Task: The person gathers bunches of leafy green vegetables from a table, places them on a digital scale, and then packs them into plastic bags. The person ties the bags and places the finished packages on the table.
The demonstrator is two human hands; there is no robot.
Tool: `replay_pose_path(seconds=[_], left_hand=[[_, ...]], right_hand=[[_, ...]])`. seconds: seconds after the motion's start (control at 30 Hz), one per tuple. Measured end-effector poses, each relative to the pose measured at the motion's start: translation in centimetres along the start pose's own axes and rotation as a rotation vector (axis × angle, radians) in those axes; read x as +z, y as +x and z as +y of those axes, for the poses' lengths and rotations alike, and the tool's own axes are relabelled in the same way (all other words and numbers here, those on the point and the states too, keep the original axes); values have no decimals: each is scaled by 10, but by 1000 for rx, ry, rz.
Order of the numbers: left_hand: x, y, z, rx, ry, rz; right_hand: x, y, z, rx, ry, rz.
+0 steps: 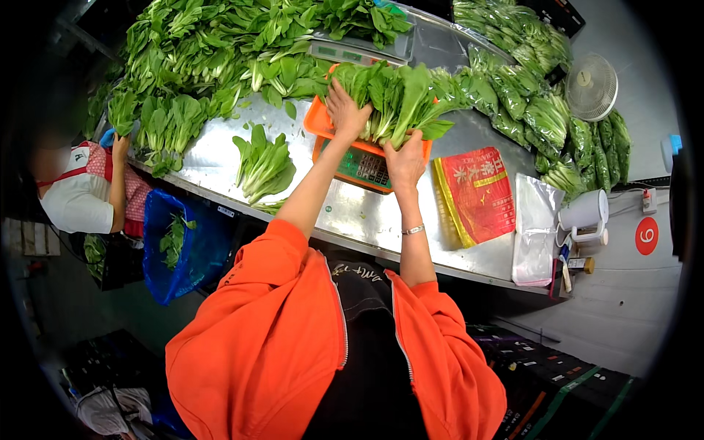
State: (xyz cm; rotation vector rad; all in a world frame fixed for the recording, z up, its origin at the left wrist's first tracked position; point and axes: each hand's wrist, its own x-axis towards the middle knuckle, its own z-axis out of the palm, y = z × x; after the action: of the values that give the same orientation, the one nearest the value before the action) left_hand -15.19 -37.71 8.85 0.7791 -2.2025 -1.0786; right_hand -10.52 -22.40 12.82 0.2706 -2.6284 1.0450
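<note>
A bunch of leafy greens (pixel 393 104) with pale stems lies in the orange tray (pixel 317 120) of a digital scale (pixel 357 165). My left hand (pixel 346 111) grips the greens from the left, fingers over the leaves and thumb by the stems. At the tray's front right, my right hand (pixel 406 164) closes around stem ends; its fingertips are partly hidden. The scale's keypad and lit display face me below the tray. Apart from it, a smaller bunch of greens (pixel 265 165) lies on the metal table (pixel 341 212) to the left.
Loose greens (pixel 220 49) are heaped behind, by a second scale (pixel 344 54). Bagged greens (pixel 517 104) pile up at right near a fan (pixel 592 87). A red printed bag (pixel 478 192) and clear plastic bags (pixel 533 231) lie right. A co-worker (pixel 88 187) stands left, beside a blue-lined bin (pixel 165 275).
</note>
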Motion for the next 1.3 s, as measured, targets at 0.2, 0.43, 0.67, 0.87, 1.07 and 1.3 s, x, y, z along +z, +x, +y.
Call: replay_pose_path(seconds=[0.2,0.43,0.67,0.87,1.07,1.3], left_hand=[[-10,-4,-1,39,-14,-8],[-38,-16,-3,104,-108,51],[-112,-40,18,26,-537,-157],[-187,-79,14,-41,-863,-370],[-243,-58,-104,-81,58,-1],[-240,-63,-197,-204,504,-570]], right_hand=[[-14,11,2,295,801,-88],[-39,19,-20,162,1317,102],[-50,2,-62,-189,1053,249],[-5,-65,-109,-633,572,-101],[5,-85,-68,-524,611,-401],[22,-150,-6,-419,374,-750]])
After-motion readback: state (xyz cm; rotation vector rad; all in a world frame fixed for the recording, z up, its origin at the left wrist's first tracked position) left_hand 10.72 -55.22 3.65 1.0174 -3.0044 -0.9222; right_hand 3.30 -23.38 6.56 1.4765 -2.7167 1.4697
